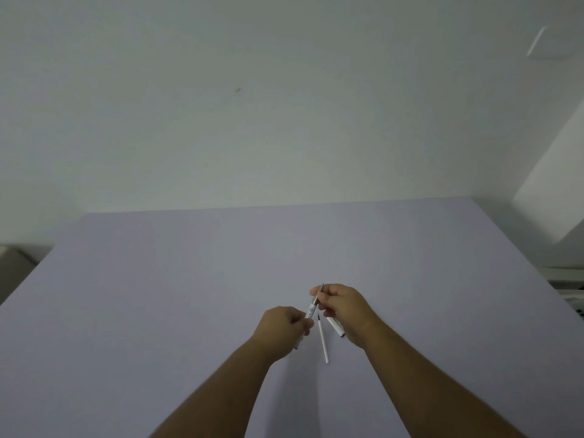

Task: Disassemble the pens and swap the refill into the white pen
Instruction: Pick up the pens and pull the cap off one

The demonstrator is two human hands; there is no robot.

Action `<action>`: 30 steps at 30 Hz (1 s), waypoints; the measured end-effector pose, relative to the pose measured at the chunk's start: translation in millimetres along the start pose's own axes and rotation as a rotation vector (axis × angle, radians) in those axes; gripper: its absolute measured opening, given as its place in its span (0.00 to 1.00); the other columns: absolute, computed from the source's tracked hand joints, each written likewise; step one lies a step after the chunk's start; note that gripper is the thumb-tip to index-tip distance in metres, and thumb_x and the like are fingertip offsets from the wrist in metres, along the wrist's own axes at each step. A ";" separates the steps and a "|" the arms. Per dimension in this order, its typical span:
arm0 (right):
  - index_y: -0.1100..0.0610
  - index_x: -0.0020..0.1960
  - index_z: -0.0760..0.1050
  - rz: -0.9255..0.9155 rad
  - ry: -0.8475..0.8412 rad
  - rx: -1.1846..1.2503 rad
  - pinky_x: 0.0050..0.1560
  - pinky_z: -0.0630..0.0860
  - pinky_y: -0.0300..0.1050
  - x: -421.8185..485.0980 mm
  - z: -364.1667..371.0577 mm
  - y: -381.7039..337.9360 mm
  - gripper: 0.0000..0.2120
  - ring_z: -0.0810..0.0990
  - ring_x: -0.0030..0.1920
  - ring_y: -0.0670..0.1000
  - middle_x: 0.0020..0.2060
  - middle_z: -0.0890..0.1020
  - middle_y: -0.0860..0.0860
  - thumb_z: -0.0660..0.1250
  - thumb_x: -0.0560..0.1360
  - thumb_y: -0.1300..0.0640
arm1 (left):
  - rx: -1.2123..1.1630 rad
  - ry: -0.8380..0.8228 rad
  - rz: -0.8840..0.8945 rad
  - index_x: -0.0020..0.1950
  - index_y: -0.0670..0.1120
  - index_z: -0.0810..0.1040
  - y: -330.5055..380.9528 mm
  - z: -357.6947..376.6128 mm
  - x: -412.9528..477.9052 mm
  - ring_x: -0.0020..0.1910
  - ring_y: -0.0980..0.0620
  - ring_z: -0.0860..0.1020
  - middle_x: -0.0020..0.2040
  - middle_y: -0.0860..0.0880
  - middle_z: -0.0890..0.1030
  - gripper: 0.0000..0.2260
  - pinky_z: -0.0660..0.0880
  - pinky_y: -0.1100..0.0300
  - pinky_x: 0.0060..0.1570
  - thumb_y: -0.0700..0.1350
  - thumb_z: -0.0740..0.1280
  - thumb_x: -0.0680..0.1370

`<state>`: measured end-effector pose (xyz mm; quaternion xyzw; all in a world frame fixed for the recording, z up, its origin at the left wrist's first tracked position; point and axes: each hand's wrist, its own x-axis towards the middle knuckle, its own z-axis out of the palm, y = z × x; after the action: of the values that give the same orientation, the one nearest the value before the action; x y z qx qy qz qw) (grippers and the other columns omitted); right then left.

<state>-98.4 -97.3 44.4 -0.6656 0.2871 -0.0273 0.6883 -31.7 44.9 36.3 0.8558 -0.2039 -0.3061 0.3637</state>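
My left hand (282, 328) and my right hand (343, 308) meet above the middle of the lavender table (158, 295). Between them runs a slim pen (313, 308) with a clear grip section and a thin pointed end. My left hand grips its lower end and my right hand pinches the upper tip. A white pen barrel (335, 329) with a dark end pokes out under my right palm; I cannot tell whether the hand holds it. A white refill (323, 344) with a dark tip lies on the table between my forearms.
A plain white wall (284, 105) stands behind the table's far edge. A white block (556, 191) juts in at the right, with cluttered items (568, 292) beyond the table's right edge. A brownish object (12, 263) sits past the left edge.
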 end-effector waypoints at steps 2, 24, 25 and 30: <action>0.53 0.42 0.80 0.037 0.028 0.030 0.41 0.75 0.40 -1.3 1.2 -2.5 0.07 0.77 0.40 0.48 0.42 0.82 0.52 0.66 0.76 0.55 | 0.006 0.017 0.014 0.35 0.49 0.80 1.8 -1.9 -2.0 0.24 0.60 0.73 0.31 0.52 0.79 0.10 0.69 0.72 0.23 0.50 0.66 0.75; 0.56 0.42 0.81 0.073 0.053 0.026 0.39 0.76 0.38 -5.7 0.7 -5.1 0.06 0.76 0.37 0.48 0.36 0.80 0.51 0.72 0.72 0.53 | 0.139 0.057 0.076 0.39 0.49 0.78 10.3 -5.4 -12.9 0.29 0.57 0.72 0.30 0.54 0.76 0.08 0.69 0.65 0.31 0.50 0.65 0.76; 0.56 0.42 0.81 0.066 0.053 0.028 0.38 0.76 0.38 -4.2 0.0 -3.7 0.05 0.76 0.37 0.48 0.36 0.80 0.51 0.72 0.72 0.55 | 0.142 0.056 0.076 0.40 0.49 0.78 10.9 -5.1 -12.9 0.28 0.57 0.72 0.30 0.54 0.75 0.08 0.69 0.65 0.31 0.50 0.65 0.76; 0.57 0.46 0.82 0.042 -0.009 0.153 0.42 0.77 0.39 -2.7 -1.9 -6.1 0.05 0.79 0.43 0.51 0.42 0.83 0.54 0.69 0.73 0.63 | 0.160 0.066 0.076 0.40 0.49 0.79 14.7 -5.9 -12.4 0.28 0.57 0.72 0.29 0.54 0.75 0.08 0.69 0.65 0.31 0.50 0.64 0.77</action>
<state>-99.4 -98.6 51.2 -0.6051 0.2949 -0.0315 0.7389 -38.6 45.4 55.1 0.8834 -0.2478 -0.2463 0.3124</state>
